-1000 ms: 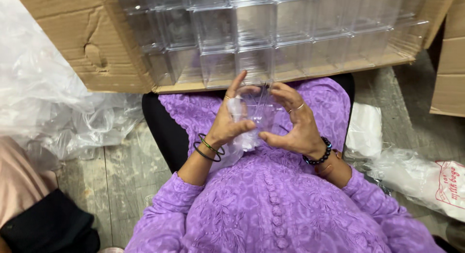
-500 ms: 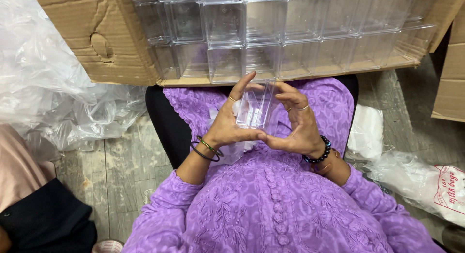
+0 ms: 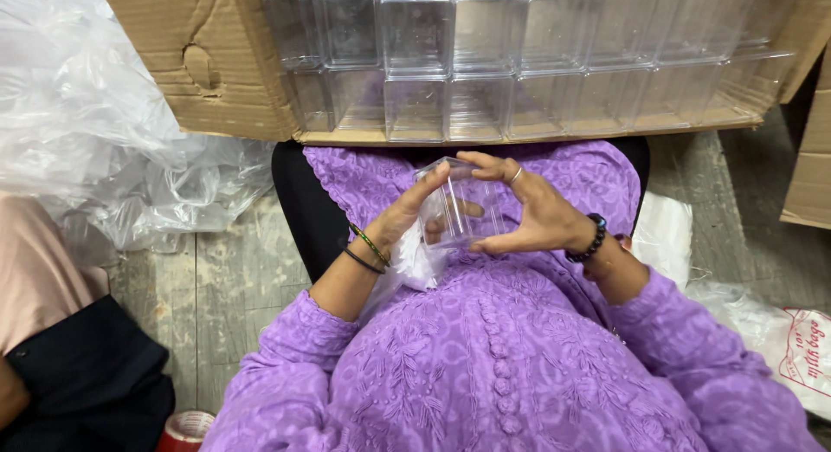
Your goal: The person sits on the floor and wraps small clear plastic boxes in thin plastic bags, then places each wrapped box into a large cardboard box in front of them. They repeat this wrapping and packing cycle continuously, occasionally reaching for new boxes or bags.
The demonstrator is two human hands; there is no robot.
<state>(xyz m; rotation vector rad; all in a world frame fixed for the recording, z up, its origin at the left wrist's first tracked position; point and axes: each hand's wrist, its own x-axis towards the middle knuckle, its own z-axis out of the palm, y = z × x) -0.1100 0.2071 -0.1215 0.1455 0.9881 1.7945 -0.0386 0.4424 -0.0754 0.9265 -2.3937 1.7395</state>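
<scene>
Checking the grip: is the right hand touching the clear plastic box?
Touching. The head view shows the right hand with fingers laid over the top of the clear plastic box and thumb under it, while the left hand presses its other side.

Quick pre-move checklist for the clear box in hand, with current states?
1. Left hand on the clear box: ok, fingers on its left side.
2. Right hand on the box: ok, fingers over the top, thumb beneath.
3. Box clear of the cardboard carton: ok, held over the lap.
4. Carton's clear boxes stacked evenly: ok.
5. Box lid seated: cannot tell.
6. White cloth or plastic under left palm: cannot tell which.
</scene>
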